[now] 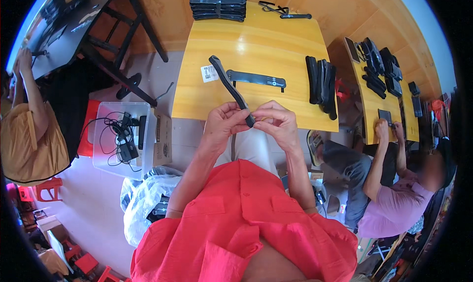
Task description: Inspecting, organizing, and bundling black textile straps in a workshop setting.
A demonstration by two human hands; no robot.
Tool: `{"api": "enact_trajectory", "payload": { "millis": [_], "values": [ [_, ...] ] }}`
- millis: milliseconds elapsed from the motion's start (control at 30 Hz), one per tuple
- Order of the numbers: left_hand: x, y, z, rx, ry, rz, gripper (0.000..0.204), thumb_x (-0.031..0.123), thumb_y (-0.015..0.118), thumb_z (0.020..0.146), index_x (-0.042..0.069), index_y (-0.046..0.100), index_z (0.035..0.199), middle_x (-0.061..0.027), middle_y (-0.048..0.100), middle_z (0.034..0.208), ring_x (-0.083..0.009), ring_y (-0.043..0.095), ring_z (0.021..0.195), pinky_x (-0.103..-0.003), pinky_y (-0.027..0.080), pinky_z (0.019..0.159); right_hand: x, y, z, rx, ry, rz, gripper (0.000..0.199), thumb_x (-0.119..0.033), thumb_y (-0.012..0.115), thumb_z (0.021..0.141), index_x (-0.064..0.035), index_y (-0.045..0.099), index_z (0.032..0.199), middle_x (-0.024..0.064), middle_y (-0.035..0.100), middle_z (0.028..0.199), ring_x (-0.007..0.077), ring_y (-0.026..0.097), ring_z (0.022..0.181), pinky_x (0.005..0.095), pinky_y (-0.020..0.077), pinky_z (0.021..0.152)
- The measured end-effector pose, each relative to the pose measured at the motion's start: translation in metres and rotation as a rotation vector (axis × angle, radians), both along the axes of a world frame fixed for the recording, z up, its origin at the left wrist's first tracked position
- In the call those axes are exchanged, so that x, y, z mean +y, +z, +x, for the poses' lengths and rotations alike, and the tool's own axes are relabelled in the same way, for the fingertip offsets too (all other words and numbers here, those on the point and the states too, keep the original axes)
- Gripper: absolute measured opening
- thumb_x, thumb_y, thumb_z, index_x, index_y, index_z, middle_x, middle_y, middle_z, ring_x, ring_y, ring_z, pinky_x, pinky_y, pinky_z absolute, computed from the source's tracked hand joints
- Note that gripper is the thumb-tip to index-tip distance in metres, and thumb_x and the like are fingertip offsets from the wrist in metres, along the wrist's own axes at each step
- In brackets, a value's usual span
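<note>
A long, narrow black strap (228, 85) stretches from my fingers up and away over the yellow table's near edge. My left hand (224, 125) pinches it close to its near end. My right hand (277, 125) has thumb and fingertips closed on the tip of that same end. On the table beyond lies a flat black strip (257, 79) with small light markings. A white printed label (207, 74) lies left of the strap's far end.
The yellow table (281, 38) carries a tall stack of black straps (218, 7) at the back left and several more (321, 87) at the right. A clear bin (106, 149) with cables stands left. Co-workers sit at both sides, one in a pink shirt (399, 208).
</note>
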State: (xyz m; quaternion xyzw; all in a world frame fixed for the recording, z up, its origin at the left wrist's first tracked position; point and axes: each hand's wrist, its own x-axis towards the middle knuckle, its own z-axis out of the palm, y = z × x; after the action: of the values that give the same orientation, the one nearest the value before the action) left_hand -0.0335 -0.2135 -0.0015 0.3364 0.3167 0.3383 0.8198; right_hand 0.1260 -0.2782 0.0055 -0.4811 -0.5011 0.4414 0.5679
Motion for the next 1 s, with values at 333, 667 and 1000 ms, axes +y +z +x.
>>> {"api": "enact_trajectory", "payload": {
  "millis": [333,667,1000],
  "values": [
    [-0.002,0.004,0.006,-0.048,-0.086,-0.01,0.02,0.008,0.063,0.08,-0.001,0.056,0.097,-0.0095,0.064,0.081,-0.0146,0.064,0.071,-0.025,0.055,0.062,-0.005,0.011,0.012,0.101,0.006,-0.092,0.025,0.009,0.07,0.062,0.0011,0.068,0.085,0.0067,0.058,0.086,0.0123,0.057,0.075,0.0205,0.0488,0.065],
    [-0.001,0.003,0.012,-0.041,-0.063,0.006,0.022,0.006,0.061,0.082,-0.002,0.055,0.101,-0.0098,0.064,0.083,-0.0142,0.064,0.07,-0.024,0.055,0.06,-0.007,0.014,0.011,0.122,-0.022,-0.113,0.019,0.004,0.069,0.067,0.0007,0.068,0.086,0.0064,0.058,0.087,0.0125,0.055,0.078,0.0221,0.0455,0.069],
    [-0.003,0.002,0.014,-0.1,-0.056,-0.033,0.019,0.008,0.062,0.081,0.0,0.056,0.097,-0.0085,0.064,0.081,-0.0134,0.064,0.069,-0.024,0.055,0.06,-0.016,0.017,0.007,0.064,-0.11,-0.076,0.019,0.005,0.068,0.069,0.0002,0.069,0.087,0.0085,0.061,0.088,0.0142,0.058,0.08,0.0221,0.0468,0.069]
  ]
}}
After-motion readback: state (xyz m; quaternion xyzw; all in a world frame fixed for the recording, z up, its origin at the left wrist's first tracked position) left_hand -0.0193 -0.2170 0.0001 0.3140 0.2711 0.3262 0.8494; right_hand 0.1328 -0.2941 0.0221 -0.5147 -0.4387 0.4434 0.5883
